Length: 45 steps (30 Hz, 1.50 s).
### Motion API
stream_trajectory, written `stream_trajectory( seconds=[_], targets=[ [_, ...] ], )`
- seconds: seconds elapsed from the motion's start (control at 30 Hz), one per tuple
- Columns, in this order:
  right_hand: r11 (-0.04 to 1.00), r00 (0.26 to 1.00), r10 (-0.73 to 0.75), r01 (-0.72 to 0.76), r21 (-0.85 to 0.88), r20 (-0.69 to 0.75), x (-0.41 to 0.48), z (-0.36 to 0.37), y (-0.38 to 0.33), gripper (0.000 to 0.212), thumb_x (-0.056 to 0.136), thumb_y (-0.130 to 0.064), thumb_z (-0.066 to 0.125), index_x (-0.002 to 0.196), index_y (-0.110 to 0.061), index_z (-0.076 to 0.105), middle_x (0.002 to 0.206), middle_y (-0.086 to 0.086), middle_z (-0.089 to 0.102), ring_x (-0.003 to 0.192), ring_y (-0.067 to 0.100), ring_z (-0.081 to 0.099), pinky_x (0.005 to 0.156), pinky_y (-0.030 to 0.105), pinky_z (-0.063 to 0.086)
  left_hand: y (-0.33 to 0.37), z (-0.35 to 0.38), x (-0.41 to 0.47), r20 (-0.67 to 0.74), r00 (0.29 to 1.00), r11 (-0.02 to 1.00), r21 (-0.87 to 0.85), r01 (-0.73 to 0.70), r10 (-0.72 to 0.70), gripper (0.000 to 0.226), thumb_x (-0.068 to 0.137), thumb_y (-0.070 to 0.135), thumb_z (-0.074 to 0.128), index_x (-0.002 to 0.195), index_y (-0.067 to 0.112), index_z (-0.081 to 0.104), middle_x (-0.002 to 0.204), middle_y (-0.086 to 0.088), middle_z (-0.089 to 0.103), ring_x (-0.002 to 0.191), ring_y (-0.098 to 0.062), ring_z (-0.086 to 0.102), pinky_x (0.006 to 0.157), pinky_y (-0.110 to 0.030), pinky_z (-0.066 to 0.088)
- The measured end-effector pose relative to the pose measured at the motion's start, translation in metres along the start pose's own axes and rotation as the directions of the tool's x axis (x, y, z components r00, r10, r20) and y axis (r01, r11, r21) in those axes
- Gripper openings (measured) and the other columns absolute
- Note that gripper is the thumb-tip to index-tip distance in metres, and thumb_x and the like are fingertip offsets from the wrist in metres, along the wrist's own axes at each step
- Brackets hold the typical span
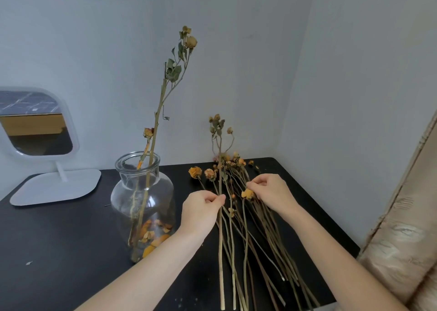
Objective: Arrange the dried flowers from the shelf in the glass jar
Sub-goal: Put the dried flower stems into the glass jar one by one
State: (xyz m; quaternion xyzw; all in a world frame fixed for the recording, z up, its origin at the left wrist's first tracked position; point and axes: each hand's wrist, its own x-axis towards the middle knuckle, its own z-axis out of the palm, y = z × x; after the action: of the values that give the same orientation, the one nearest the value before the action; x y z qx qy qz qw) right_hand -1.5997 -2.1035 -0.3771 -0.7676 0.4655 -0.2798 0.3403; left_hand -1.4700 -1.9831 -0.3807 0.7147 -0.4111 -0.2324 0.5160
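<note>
A clear glass jar [144,192] stands on the black table [59,239], holding two dried flower stems [155,121] and loose orange petals at its bottom. To its right lies a pile of several dried flowers [250,228] with yellow-orange heads. My left hand [201,210] pinches one long stem [220,164] that rises upright out of the pile, its buds near the wall. My right hand [272,193] pinches at another stem in the pile, just beside a yellow flower head [247,194].
A white table mirror [40,131] on a flat base stands at the back left. Walls close the table off at the back and right. A beige padded surface [406,228] lies past the table's right edge.
</note>
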Motion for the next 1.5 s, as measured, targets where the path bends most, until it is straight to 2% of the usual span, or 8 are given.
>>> stream_trajectory(
  seconds=[0.13, 0.2, 0.43, 0.63, 0.77, 1.03, 1.3, 1.5],
  targets=[
    [0.997, 0.997, -0.024, 0.03, 0.076, -0.074, 0.002, -0.01, -0.01, 0.01, 0.088, -0.029, 0.059, 0.083, -0.023, 0.066, 0.069, -0.007, 0.061, 0.067, 0.004, 0.057, 0.059, 0.018, 0.037, 0.016, -0.01, -0.013, 0.048, 0.99, 0.991, -0.017, -0.132, 0.133, 0.016, 0.09, 0.026, 0.057, 0.08, 0.022, 0.07, 0.061, 0.008, 0.06, 0.06, -0.002, 0.051, 0.057, -0.004, 0.037],
    [0.994, 0.994, -0.025, 0.036, 0.105, -0.105, 0.003, -0.014, -0.015, 0.01, 0.087, -0.03, 0.06, 0.084, -0.022, 0.066, 0.067, -0.009, 0.059, 0.066, 0.003, 0.055, 0.058, 0.018, 0.036, 0.024, -0.015, -0.021, 0.08, 0.979, 0.982, -0.023, -0.189, 0.19, 0.016, 0.09, 0.027, 0.056, 0.081, 0.025, 0.07, 0.046, 0.016, 0.051, 0.052, 0.002, 0.047, 0.057, -0.002, 0.036],
    [0.984, 0.991, -0.031, 0.053, 0.168, -0.132, -0.008, -0.018, -0.03, 0.014, 0.086, -0.031, 0.061, 0.083, -0.02, 0.068, 0.06, -0.007, 0.058, 0.057, 0.003, 0.054, 0.055, 0.019, 0.036, 0.054, -0.036, -0.046, 0.125, 0.918, 0.927, -0.037, -0.374, 0.375, 0.018, 0.088, 0.029, 0.058, 0.074, 0.034, 0.068, 0.046, 0.014, 0.044, 0.05, 0.002, 0.041, 0.055, -0.006, 0.034],
    [0.921, 0.997, -0.004, 0.032, 0.388, -0.073, -0.016, -0.024, -0.065, 0.012, 0.088, -0.025, 0.059, 0.081, -0.017, 0.065, 0.043, -0.011, 0.049, 0.035, -0.003, 0.044, 0.047, 0.016, 0.034, 0.087, -0.08, -0.046, 0.037, 0.922, 0.912, -0.168, -0.374, 0.385, 0.018, 0.091, 0.029, 0.054, 0.08, 0.028, 0.068, 0.048, 0.025, 0.052, 0.042, 0.009, 0.045, 0.042, -0.008, 0.032],
    [0.862, 0.997, -0.03, 0.065, 0.503, -0.078, -0.022, -0.028, -0.102, 0.013, 0.091, -0.024, 0.056, 0.09, -0.014, 0.066, 0.056, -0.006, 0.047, 0.036, 0.0, 0.039, 0.037, 0.012, 0.031, 0.105, -0.125, -0.039, -0.111, 0.916, 0.9, -0.174, -0.4, 0.385, 0.018, 0.091, 0.032, 0.052, 0.081, 0.03, 0.067, 0.049, 0.029, 0.052, 0.045, 0.009, 0.046, 0.046, -0.011, 0.033],
    [0.804, 0.981, -0.115, 0.186, 0.565, -0.159, -0.024, -0.01, -0.161, 0.012, 0.091, -0.022, 0.055, 0.087, -0.016, 0.065, 0.062, -0.002, 0.048, 0.047, 0.007, 0.038, 0.037, 0.013, 0.031, 0.123, -0.205, -0.003, -0.434, 0.853, 0.88, -0.229, -0.416, 0.291, 0.026, 0.095, 0.025, 0.048, 0.072, 0.025, 0.058, 0.067, 0.005, 0.043, 0.061, -0.008, 0.036, 0.04, -0.011, 0.029],
    [0.791, 0.967, -0.162, 0.247, 0.56, -0.197, -0.023, 0.007, -0.17, 0.01, 0.09, -0.019, 0.056, 0.087, -0.013, 0.064, 0.062, -0.004, 0.049, 0.052, 0.005, 0.041, 0.05, 0.015, 0.032, 0.129, -0.22, 0.019, -0.505, 0.791, 0.866, -0.152, -0.477, 0.347, 0.026, 0.097, 0.024, 0.044, 0.073, 0.027, 0.054, 0.068, 0.006, 0.045, 0.061, -0.007, 0.039, 0.048, -0.018, 0.03],
    [0.803, 0.967, -0.177, 0.25, 0.542, -0.184, -0.022, 0.012, -0.165, 0.011, 0.09, -0.019, 0.056, 0.084, -0.014, 0.063, 0.062, -0.003, 0.05, 0.052, 0.004, 0.042, 0.051, 0.015, 0.033, 0.109, -0.206, 0.028, -0.494, 0.808, 0.891, -0.128, -0.435, 0.323, 0.024, 0.097, 0.025, 0.043, 0.076, 0.029, 0.054, 0.07, 0.007, 0.048, 0.063, -0.005, 0.041, 0.052, -0.02, 0.033]
  ],
)
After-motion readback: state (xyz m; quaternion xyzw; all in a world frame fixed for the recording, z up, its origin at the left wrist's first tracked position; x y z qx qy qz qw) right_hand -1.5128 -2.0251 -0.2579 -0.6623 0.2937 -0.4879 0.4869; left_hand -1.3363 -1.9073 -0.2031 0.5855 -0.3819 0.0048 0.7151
